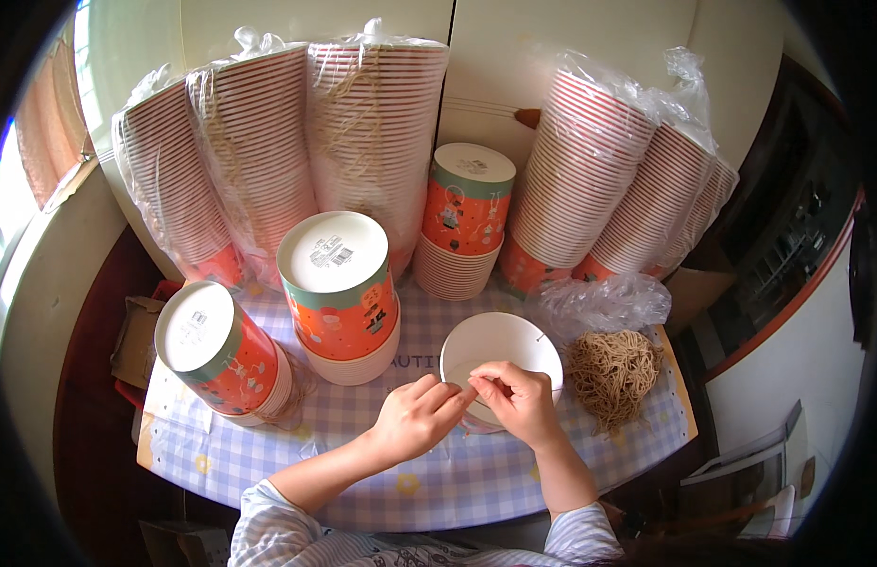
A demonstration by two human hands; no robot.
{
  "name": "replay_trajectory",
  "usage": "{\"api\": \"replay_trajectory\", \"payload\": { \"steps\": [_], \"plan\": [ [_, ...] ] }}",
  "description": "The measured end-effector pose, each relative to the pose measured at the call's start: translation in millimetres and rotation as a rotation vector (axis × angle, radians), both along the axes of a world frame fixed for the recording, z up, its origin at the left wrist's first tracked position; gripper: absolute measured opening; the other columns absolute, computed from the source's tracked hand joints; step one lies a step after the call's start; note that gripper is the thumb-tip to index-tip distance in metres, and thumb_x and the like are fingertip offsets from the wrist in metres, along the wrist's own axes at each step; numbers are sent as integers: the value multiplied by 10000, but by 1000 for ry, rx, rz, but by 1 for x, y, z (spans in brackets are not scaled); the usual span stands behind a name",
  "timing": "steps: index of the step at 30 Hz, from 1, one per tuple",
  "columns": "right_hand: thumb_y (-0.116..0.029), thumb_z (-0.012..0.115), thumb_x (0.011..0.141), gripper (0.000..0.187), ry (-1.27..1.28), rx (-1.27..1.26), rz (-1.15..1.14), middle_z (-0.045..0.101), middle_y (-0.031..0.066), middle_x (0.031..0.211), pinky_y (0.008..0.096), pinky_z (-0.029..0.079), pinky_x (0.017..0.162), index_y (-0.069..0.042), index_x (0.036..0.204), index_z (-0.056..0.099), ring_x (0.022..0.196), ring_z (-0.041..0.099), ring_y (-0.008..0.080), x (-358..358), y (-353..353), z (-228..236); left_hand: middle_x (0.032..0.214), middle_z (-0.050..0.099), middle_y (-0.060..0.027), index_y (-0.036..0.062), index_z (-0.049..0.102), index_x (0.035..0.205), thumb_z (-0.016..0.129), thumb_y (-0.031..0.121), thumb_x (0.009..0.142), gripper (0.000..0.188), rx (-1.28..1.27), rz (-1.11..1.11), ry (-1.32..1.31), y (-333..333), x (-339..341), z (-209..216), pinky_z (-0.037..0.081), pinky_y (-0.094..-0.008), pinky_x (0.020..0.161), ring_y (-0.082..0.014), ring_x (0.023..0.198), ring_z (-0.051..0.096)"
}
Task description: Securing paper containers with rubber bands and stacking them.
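While the paper bucket (486,340) stands mouth-up, seemingly for access | left hand (421,416), right hand (517,397) pinched closed; on what, unclear from here | twine bundle (613,378) right, handy

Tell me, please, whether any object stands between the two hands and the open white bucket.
Nothing visible does. The left hand and right hand overlap the near side of the open white bucket in this view. The tangled brown cords lie to its right, out of the way.

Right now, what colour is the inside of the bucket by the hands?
The bucket is white inside, seen best in the head view.
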State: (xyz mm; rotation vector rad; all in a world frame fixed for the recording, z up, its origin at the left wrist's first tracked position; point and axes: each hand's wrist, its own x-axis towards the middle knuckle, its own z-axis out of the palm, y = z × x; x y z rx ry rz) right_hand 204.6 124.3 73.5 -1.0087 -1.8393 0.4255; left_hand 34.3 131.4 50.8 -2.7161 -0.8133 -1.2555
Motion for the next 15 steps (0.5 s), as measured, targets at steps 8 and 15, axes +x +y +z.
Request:
{"api": "replay_trajectory", "payload": {
  "steps": [8,15],
  "plan": [
    [-42,669,752,95,2,70,-6,606,52,672,225,438,474,-30,824,609,527,553,101,-3,2,-1,779,584,-36,40,624,887,655,52,664,225,-73,-1,-110,5,1,-3,486,-273,546,-172,664,552],
    [10,637,700,169,-188,75,90,557,43,784,255,454,531,-60,853,622,610,559,143,15,-1,11,728,601,-92,42,637,865,630,41,735,130,-574,-31,-308,8,1,-2,485,-299,570,-212,648,595]
  ]
}}
